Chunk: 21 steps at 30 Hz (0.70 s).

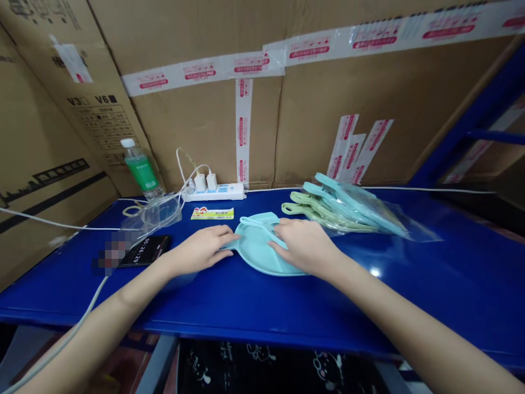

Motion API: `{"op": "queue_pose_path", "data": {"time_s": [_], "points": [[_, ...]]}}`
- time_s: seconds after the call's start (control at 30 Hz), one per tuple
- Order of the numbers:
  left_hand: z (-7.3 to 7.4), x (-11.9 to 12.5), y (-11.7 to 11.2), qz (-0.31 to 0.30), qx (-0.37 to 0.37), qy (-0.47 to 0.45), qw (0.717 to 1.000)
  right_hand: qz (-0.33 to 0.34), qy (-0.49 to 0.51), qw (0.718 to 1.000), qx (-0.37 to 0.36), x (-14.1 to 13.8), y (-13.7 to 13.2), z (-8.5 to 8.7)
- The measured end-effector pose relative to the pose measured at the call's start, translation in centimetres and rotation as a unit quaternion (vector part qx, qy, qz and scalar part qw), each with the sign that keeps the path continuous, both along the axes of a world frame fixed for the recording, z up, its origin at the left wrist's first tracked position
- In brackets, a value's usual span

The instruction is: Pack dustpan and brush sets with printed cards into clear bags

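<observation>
In the head view, the left hand is clamped with thumb and fingers on the stub handle of a light-blue dish, apparently to steady it on the worktop. The right hand curves over the dish's far right part and a slim light-blue handled piece, perhaps to control both, though its grip cannot be told; the dish lies between the two hands, touching the left.

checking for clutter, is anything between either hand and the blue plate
At the left hand, nothing visible. A blue handle lies across the plate, running under the right hand.
</observation>
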<state>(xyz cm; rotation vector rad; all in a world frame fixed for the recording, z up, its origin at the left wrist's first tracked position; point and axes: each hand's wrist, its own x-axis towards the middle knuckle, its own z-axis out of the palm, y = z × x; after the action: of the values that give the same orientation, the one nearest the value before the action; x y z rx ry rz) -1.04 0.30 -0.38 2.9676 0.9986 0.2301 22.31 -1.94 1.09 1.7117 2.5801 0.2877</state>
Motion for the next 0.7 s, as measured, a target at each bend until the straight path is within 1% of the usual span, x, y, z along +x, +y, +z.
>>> {"op": "queue_pose_path", "data": {"time_s": [0.1,0.17,0.27,0.37,0.53,0.7], "points": [[-0.2,0.6,1.2,0.010,0.047,0.002,0.999,-0.020,0.003,0.999,0.027,0.1,-0.2,0.3],[0.1,1.3,2.3,0.039,0.084,0.012,0.996,-0.034,0.005,0.998,0.047,0.1,-0.3,0.6],[0.7,2.9,4.3,0.112,0.100,0.046,0.988,-0.040,0.012,0.997,0.072,0.0,-0.7,0.9],[1.1,4.5,6.6,0.131,0.110,0.046,0.984,-0.031,0.019,0.996,0.079,-0.2,-1.1,1.1],[1.4,6.0,10.3,0.155,0.113,0.047,0.980,-0.014,0.025,0.999,0.035,-0.6,-1.6,1.0],[1.6,6.4,12.6,0.178,0.101,0.062,0.977,0.025,0.010,0.999,-0.041,-0.9,-1.6,0.3]]}}
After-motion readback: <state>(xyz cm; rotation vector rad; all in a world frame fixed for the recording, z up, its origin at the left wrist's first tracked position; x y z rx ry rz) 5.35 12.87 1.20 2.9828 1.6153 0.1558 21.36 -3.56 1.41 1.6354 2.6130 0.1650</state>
